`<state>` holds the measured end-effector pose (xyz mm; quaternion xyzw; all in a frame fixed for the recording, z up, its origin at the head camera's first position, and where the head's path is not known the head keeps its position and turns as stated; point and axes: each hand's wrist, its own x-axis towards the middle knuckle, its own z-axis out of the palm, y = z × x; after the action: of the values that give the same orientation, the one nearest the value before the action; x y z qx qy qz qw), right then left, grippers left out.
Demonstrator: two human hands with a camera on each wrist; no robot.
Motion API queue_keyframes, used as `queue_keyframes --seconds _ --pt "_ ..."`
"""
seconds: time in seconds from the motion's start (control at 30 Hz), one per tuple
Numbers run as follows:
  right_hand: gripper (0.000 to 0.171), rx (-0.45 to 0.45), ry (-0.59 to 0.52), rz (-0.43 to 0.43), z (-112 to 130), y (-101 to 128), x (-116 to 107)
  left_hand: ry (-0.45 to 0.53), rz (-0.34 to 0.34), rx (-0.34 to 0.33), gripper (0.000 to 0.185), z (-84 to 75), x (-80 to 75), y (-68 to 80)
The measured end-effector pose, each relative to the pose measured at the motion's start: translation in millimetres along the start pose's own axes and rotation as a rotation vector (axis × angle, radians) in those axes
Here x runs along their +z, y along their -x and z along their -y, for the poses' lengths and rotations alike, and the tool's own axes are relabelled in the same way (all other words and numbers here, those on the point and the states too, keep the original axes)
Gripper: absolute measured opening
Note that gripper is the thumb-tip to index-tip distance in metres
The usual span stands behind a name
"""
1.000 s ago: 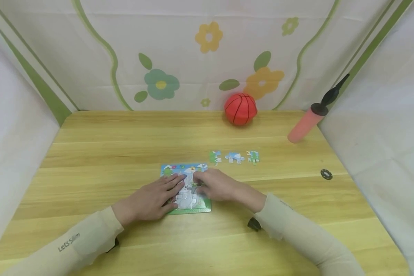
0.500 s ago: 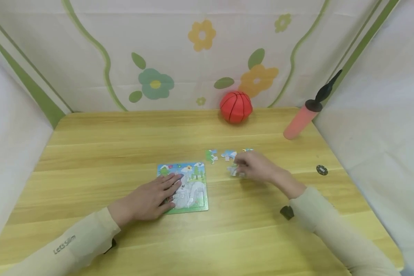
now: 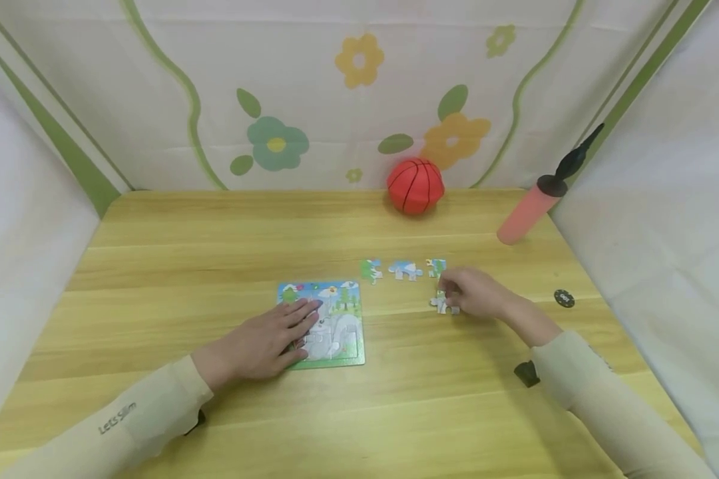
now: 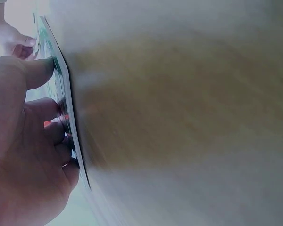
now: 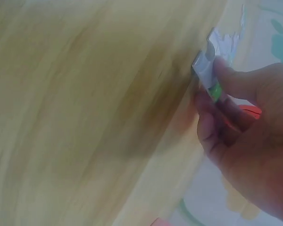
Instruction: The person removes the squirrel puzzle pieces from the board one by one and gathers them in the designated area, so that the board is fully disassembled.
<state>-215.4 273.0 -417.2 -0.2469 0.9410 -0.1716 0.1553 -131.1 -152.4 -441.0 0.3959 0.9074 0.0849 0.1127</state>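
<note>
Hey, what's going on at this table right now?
A person is working on a small jigsaw. Their left hand rests flat on the puzzle board, pressing it against the wooden table. Their right hand pinches a loose puzzle piece off to the right, low over the table. Three more pieces lie in a row just behind it. A red ball, a pink pump and a small black disc sit further out.

The left sleeve (image 3: 116,420) bears the lettering "Lets Slim".
</note>
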Motion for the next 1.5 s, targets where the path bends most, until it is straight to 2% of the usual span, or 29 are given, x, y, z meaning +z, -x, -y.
queue_keyframes --seconds 0.23,0.57,0.9,1.13,1.3,1.4,1.5 --pt "0.015 0.021 0.018 0.069 -3 -5 -5 -0.012 -0.002 0.007 0.067 0.2 -1.2 -1.1" --pt "0.017 -0.024 0.012 0.071 -1 -10 -2 -0.013 -0.001 0.001 0.067 -1.2 0.1 0.8" --pt "0.017 -0.012 0.028 0.031 -2 -9 1 -0.012 0.002 -0.003 0.067 -1.5 -0.1 0.6" --pt "0.013 -0.015 0.029 -0.011 0 -11 3 -0.073 0.05 -0.031 0.067 -8.7 -1.9 -0.7" --pt "0.006 -0.083 -0.013 -0.088 16 -21 3 -0.071 0.02 -0.037 0.069 -13.0 -4.8 0.2" --pt "0.007 -0.139 -0.031 -0.121 36 -30 6 -0.066 -0.029 -0.037 0.071 -10.6 -7.4 0.4" --pt "0.008 -0.206 -0.026 -0.135 59 -41 14 -0.051 -0.054 -0.078 0.074 -4.1 -10.2 -0.8"
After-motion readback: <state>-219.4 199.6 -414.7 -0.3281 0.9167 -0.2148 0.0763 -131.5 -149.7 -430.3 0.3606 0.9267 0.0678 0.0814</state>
